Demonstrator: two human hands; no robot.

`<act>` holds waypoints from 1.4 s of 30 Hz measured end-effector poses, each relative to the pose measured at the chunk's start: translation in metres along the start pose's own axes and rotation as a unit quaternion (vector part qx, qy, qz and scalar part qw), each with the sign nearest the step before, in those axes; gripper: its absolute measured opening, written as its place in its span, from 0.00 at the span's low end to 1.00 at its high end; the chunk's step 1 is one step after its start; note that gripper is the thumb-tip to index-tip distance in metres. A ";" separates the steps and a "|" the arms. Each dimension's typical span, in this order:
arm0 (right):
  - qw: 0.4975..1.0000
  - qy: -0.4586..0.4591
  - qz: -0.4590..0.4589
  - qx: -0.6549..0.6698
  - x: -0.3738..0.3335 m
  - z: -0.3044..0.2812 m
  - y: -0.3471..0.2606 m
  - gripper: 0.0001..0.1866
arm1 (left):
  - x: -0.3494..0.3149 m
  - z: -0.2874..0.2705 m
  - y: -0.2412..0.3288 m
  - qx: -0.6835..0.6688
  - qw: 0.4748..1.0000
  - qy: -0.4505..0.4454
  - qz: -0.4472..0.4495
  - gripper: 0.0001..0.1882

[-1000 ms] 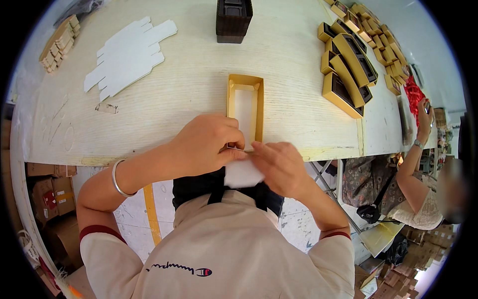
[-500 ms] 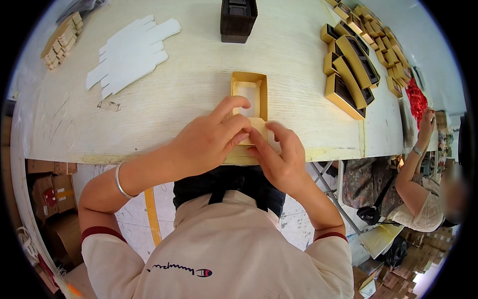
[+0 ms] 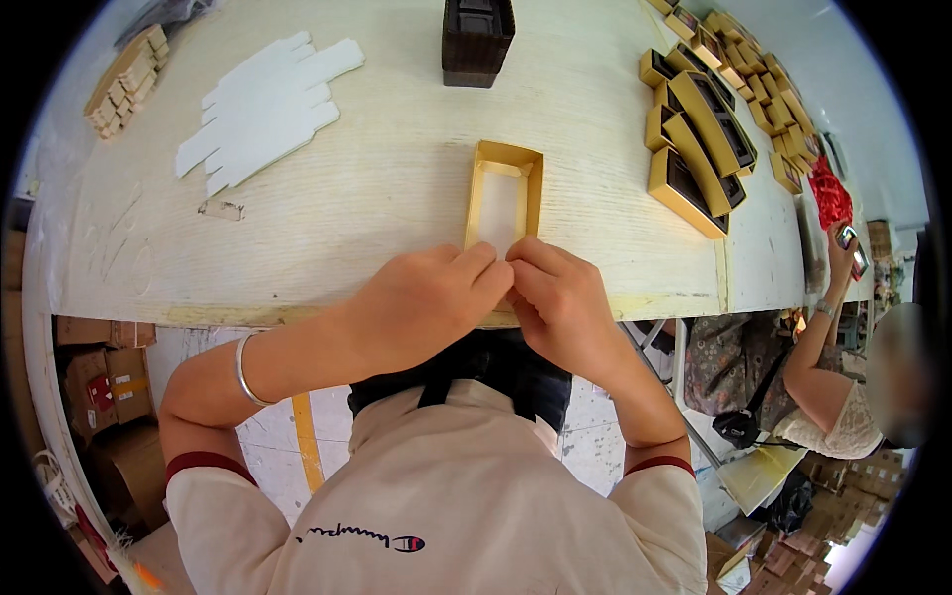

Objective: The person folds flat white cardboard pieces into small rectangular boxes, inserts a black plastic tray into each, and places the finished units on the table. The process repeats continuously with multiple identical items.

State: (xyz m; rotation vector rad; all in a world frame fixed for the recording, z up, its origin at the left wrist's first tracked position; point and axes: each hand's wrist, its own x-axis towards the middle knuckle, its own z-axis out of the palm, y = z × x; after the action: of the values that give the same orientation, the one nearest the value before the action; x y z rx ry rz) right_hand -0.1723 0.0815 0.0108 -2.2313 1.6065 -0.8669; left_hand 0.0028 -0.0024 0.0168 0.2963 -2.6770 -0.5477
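Observation:
A gold cardboard box (image 3: 536, 198), open at the top and pale inside, lies on the table in front of me with its near end toward my body. My left hand (image 3: 436, 296) pinches that near end with thumb and forefinger. Right beside it, my right hand (image 3: 563, 297) grips the same end, its fingertips almost touching those of the left. The fingers cover the near wall of the box, so its folds are hidden.
Flat white card pieces (image 3: 268, 109) lie stacked at the left. A stack of black trays (image 3: 478, 45) stands at the back. Gold boxes with black inserts (image 3: 694, 149) are piled at the right. Another person's hand (image 3: 841, 260) holds a phone beside red material (image 3: 831, 194).
My hands have drawn together at the box's near end, where the flap was standing out; they now cover it. The box has shifted slightly right. The other person's hand now shows a phone.

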 end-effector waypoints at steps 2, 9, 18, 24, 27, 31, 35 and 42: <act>0.999 -0.006 0.014 0.031 0.000 -0.002 0.002 0.11 | 0.002 -0.001 0.003 0.022 0.999 -0.029 -0.011 0.02; 0.996 0.033 0.008 0.082 -0.006 -0.005 0.007 0.11 | 0.001 -0.008 -0.002 0.026 0.997 0.029 -0.067 0.05; 0.983 -0.151 0.002 -0.101 0.010 -0.020 -0.001 0.05 | 0.004 -0.002 -0.005 0.039 0.992 -0.072 -0.095 0.07; 0.989 -0.138 0.051 -0.022 0.009 -0.015 0.002 0.07 | 0.004 -0.010 -0.008 0.032 0.991 -0.084 -0.102 0.13; 0.979 -0.171 0.053 0.102 0.015 -0.026 -0.001 0.08 | 0.006 -0.020 -0.007 0.043 0.984 -0.116 -0.132 0.21; 0.991 0.055 0.083 0.087 0.047 -0.056 0.006 0.14 | 0.011 -0.039 -0.026 0.112 0.977 -0.138 -0.122 0.26; 0.971 0.208 -0.084 -0.080 0.116 -0.057 0.048 0.12 | 0.011 -0.039 -0.032 0.096 0.977 -0.126 -0.143 0.22; 0.938 0.099 -0.117 -0.312 0.185 -0.025 0.082 0.04 | 0.008 -0.038 -0.068 -0.106 0.973 -0.007 -0.206 0.35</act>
State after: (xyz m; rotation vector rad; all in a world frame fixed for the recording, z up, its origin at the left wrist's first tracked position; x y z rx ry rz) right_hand -0.2117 -0.1155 0.0450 -2.8942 1.9438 -0.7238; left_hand 0.0202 -0.0779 0.0235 0.7947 -2.5454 -0.9512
